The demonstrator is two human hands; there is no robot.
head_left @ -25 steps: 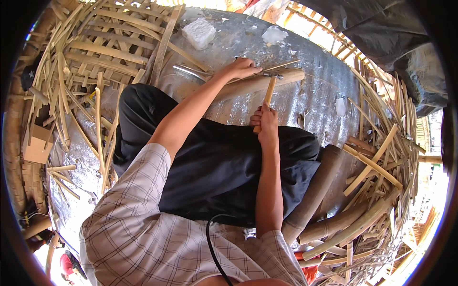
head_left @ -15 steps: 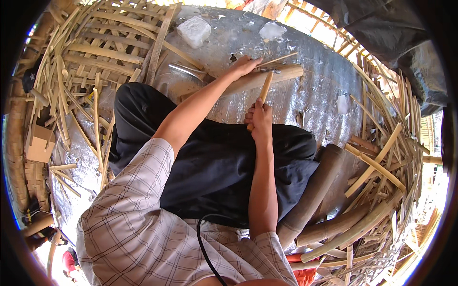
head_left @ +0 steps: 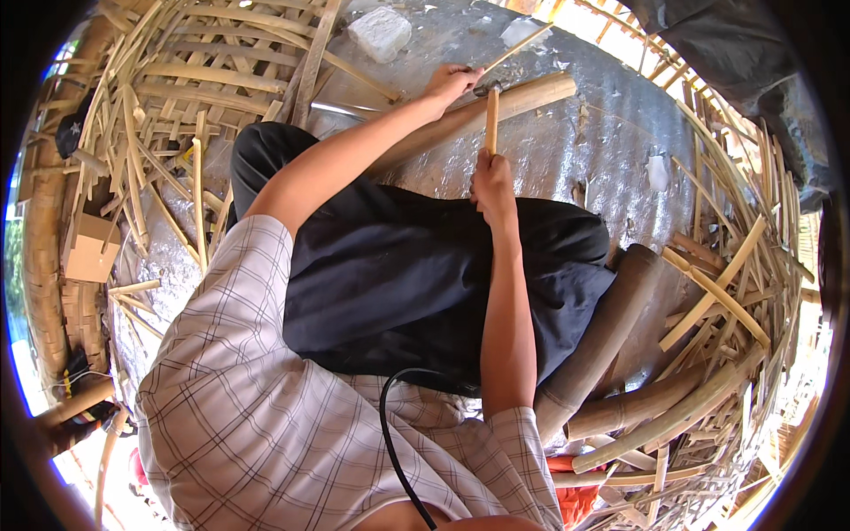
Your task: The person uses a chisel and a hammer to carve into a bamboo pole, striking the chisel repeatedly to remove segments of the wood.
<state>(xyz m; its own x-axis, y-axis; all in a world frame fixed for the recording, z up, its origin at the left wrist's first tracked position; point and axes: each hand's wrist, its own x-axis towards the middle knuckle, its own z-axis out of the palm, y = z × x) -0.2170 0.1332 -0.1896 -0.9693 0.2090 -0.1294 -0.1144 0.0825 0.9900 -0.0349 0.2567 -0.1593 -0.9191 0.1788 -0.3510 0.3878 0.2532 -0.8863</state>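
While your left hand [head_left: 450,87] held a thin stick [head_left: 518,49] in its fingers, angled toward the far right, your right hand [head_left: 494,184] clenched a hammer [head_left: 492,124] by its wooden handle. The hammer's head was by the log's [head_left: 531,96] far edge, near your left hand; contact there was unclear.

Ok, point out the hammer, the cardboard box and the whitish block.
Hammer [head_left: 492,124], head view: wooden handle.
Cardboard box [head_left: 89,257], head view: side face.
Whitish block [head_left: 380,33], head view: upper face.
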